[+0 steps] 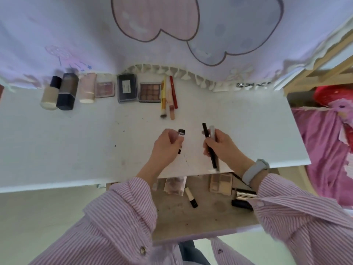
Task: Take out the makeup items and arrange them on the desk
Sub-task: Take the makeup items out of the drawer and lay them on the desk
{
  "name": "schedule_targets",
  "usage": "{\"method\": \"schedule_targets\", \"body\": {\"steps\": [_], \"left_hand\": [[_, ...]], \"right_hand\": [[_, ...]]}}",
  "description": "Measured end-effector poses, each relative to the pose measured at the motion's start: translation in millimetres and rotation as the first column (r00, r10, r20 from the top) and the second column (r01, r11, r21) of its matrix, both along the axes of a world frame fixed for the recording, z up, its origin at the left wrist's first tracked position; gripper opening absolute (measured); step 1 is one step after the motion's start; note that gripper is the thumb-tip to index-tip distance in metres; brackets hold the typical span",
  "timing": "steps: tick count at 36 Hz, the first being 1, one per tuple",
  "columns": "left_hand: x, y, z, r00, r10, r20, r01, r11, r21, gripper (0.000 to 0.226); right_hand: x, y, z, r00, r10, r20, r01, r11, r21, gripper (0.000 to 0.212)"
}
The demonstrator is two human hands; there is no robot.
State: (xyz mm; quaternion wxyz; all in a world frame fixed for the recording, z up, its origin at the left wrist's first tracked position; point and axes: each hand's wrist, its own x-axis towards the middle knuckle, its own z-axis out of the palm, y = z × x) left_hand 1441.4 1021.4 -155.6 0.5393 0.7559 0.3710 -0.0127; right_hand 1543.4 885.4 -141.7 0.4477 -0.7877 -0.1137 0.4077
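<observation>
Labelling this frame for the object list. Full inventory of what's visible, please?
foundation bottles: 3, beige, dark brown, pink; back left of desk
blush palette: 1, pink; right of the bottles
black compact: 1, black with white label; back centre
eyeshadow palette: 1, brown shades; right of the black compact
brushes and pencils: about 4, yellow, pink, red; right of the eyeshadow palette
desk: 1, white
open drawer: 1, beige; below desk edge, holds palettes, tubes, a small bottle
curtain: 1, lilac with pink print; behind desk
left hand: grips a small black-capped tube
right hand: grips a black pencil and a clear-capped pen
wristband: 1, grey; right wrist
</observation>
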Motion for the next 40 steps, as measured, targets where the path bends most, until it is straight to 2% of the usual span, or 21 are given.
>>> {"method": "schedule_targets", "body": {"steps": [4,8,10,13,16,20,24,27,31,34,40], "left_hand": [[54.9,4.9,-2.1,0.996,0.084,0.019,-0.083,0.996,-0.041,0.014],[96.9,15.4,-6.0,0.998,0.042,0.053,-0.045,0.997,0.062,0.010],[111.5,22.3,-9.8,0.999,0.011,0.031,-0.014,0.994,0.109,0.009],[125.9,30.3,-16.2,0.999,-0.024,-0.035,0.030,0.986,0.165,0.029],[131.5,33.4,-26.0,0.995,-0.073,-0.066,0.087,0.965,0.249,0.041],[128.8,32.6,-34.0,0.979,-0.191,-0.069,0.202,0.873,0.444,0.048],[123.2,29.5,-26.7,0.970,-0.243,0.002,0.215,0.859,0.464,0.054],[118.5,28.5,-22.0,0.945,-0.323,-0.043,0.297,0.799,0.523,0.053],[113.1,29.3,-22.2,0.910,-0.397,-0.123,0.385,0.694,0.609,0.040],[110.1,30.7,-24.6,0.897,-0.420,-0.136,0.398,0.636,0.662,0.037],[90.0,24.0,-28.1,0.896,-0.422,-0.137,0.373,0.548,0.749,0.049]], "right_hand": [[33.7,29.1,-1.8,0.992,-0.128,0.013,0.128,0.991,-0.038,0.025],[61.6,58.1,-6.1,0.992,-0.079,0.096,0.089,0.991,-0.104,0.014],[72.5,70.1,-7.8,0.991,-0.079,0.111,0.091,0.991,-0.102,0.024],[83.4,81.0,-13.8,0.985,-0.073,0.154,0.097,0.984,-0.152,0.042],[86.3,84.2,-13.2,0.972,-0.041,0.233,0.086,0.979,-0.186,0.042],[83.1,81.1,-9.8,0.949,-0.031,0.314,0.082,0.985,-0.153,0.037],[79.4,75.4,-15.3,0.937,-0.001,0.349,0.061,0.985,-0.160,0.035],[72.6,70.9,-22.0,0.928,0.003,0.373,0.056,0.987,-0.147,0.038],[63.8,65.3,-27.2,0.897,0.050,0.440,0.018,0.989,-0.150,0.041],[61.8,62.5,-29.1,0.882,0.073,0.465,-0.006,0.989,-0.144,0.042],[50.4,48.6,-27.8,0.873,0.051,0.486,-0.003,0.995,-0.098,0.039]]}}
